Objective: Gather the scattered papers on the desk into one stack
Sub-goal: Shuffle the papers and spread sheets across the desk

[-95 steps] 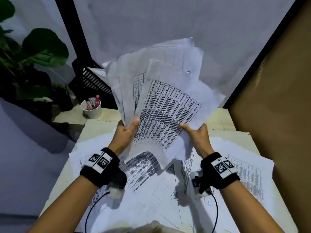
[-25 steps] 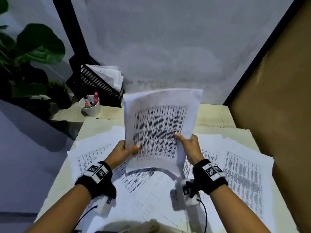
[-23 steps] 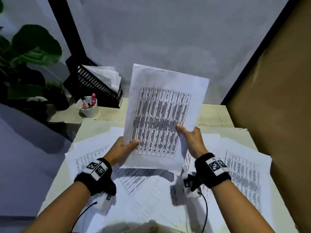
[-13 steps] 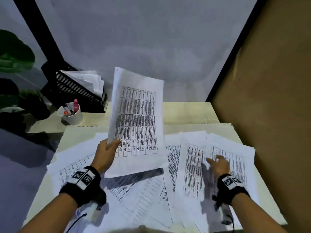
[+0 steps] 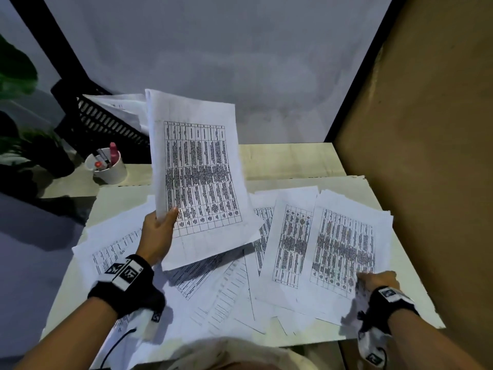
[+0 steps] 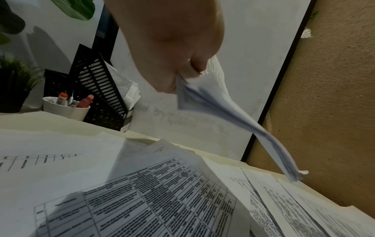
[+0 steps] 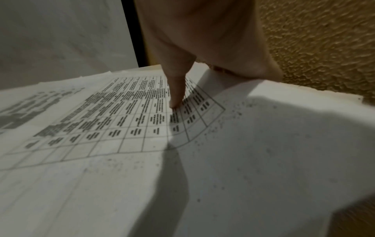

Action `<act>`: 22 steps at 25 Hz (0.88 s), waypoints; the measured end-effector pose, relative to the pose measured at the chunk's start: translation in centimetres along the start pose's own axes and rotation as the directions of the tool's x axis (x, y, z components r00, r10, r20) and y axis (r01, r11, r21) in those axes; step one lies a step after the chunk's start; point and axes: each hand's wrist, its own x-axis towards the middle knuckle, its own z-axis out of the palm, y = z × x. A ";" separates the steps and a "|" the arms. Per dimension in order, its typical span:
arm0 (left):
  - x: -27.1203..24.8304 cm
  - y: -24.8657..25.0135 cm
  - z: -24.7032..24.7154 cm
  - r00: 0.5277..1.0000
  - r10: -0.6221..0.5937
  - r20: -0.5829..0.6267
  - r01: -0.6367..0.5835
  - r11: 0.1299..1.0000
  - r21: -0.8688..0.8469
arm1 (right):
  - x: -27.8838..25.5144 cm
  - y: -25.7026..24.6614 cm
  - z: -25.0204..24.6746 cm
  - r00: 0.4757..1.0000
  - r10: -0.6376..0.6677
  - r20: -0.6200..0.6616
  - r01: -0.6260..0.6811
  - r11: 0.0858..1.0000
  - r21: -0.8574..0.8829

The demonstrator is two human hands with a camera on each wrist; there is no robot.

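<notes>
My left hand (image 5: 160, 231) grips a gathered stack of printed sheets (image 5: 197, 177) by its lower left edge and holds it upright above the desk (image 5: 293, 161). In the left wrist view the fingers (image 6: 190, 70) curl round the stack (image 6: 233, 115), which droops to the right. Several loose sheets (image 5: 226, 295) lie fanned over the desk. My right hand (image 5: 376, 280) is at the near right corner of the rightmost sheet (image 5: 344, 249). In the right wrist view its thumb (image 7: 176, 93) presses on that sheet (image 7: 121, 121), whose corner curls up over the hidden fingers.
A black file rack (image 5: 106, 124) with papers and a white cup of pens (image 5: 109, 169) stand at the back left, beside a plant (image 5: 16, 76). A brown wall (image 5: 426, 156) runs along the desk's right edge, a grey wall behind.
My right hand let go of the stack and dropped to the rightmost sheet on the desk, then slid to its near corner. The left hand now holds the stack alone.
</notes>
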 end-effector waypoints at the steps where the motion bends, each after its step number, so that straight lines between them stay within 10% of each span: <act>1: -0.1 -0.1 0.0 1.000 -0.005 -0.003 0.005 1.000 -0.004 | -0.2 -0.2 -0.1 0.999 -0.019 -0.029 0.020 1.000 0.019; 14: -1.5 -1.4 -0.2 0.998 -0.061 -0.016 0.060 0.997 -0.041 | -1.9 -1.8 -1.8 0.939 -0.331 -0.089 0.343 0.913 0.222; 22: -1.6 -2.0 -0.1 0.998 -0.055 0.003 0.055 0.998 -0.030 | -3.2 -3.2 -2.7 0.835 -0.542 -0.092 0.535 0.840 -0.094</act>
